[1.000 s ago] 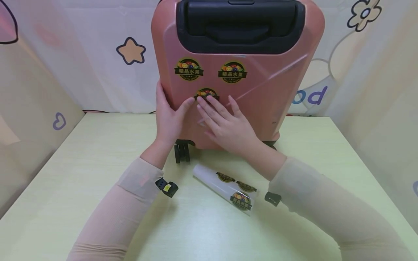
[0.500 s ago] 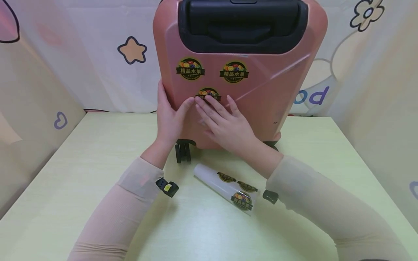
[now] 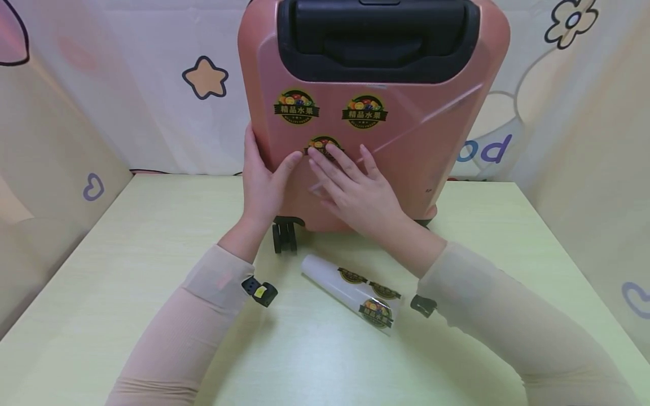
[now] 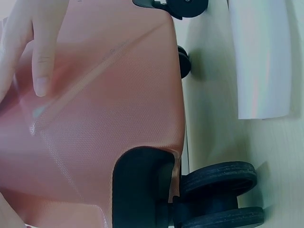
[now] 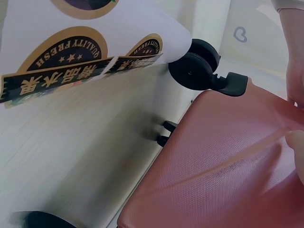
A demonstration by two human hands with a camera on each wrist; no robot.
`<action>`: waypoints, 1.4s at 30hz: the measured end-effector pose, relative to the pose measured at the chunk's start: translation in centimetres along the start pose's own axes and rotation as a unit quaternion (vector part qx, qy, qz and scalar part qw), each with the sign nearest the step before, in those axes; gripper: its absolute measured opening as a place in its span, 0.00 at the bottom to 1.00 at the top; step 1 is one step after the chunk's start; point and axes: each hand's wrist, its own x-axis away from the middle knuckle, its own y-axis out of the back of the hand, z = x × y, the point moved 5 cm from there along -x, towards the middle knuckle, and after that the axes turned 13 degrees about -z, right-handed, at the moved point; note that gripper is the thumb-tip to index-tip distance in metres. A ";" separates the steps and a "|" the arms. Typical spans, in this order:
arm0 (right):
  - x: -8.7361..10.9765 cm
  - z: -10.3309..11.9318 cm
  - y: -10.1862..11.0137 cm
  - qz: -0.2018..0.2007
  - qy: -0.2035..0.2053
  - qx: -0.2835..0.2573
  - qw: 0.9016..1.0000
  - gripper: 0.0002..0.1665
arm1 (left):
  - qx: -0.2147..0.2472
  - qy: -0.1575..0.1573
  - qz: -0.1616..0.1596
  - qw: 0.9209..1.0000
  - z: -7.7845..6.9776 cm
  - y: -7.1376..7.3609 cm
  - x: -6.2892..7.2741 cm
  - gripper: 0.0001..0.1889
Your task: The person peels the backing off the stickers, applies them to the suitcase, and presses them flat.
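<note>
A pink suitcase [image 3: 416, 152] stands upright on the table, its black handle recess at the top. Two round fruit stickers, an upper-left one [image 3: 297, 107] and an upper-right one [image 3: 364, 112], lie flat on its front. Below them is a third fruit sticker [image 3: 323, 141], its lower part hidden by fingers. My right hand [image 3: 360, 197] presses this sticker with extended fingertips. My left hand [image 3: 263, 186] rests against the suitcase's left side, fingers along the edge, thumb reaching the third sticker's left end. In the left wrist view, right-hand fingers [image 4: 43, 61] touch the pink shell.
A partly curled sticker sheet [image 3: 330, 278] with several fruit stickers lies on the table [image 3: 152, 270] in front of the suitcase. A black caster wheel [image 3: 284, 237] shows under its lower left corner. Behind hangs a patterned curtain [image 3: 142, 113].
The right hand's fingertips have shifted slightly up and to the right over the third sticker. The left hand stays at the suitcase's side. The view has drifted slightly.
</note>
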 end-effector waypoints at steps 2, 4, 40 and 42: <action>0.0 -0.1 0.0 -0.001 -0.003 -0.005 1.000 0.39 | 0.001 0.000 0.000 1.000 0.0 0.0 0.0 0.40; 0.1 -0.2 0.1 -0.001 -0.004 -0.005 1.000 0.39 | 0.001 0.001 0.000 1.000 0.0 0.0 0.0 0.40; 0.6 -1.9 0.8 -0.008 -0.033 -0.021 0.999 0.39 | -0.004 0.014 -0.005 1.000 0.2 0.0 0.1 0.40; 0.7 -2.0 0.9 -0.007 -0.036 -0.022 0.999 0.39 | -0.002 0.015 -0.006 1.000 0.5 0.0 0.0 0.40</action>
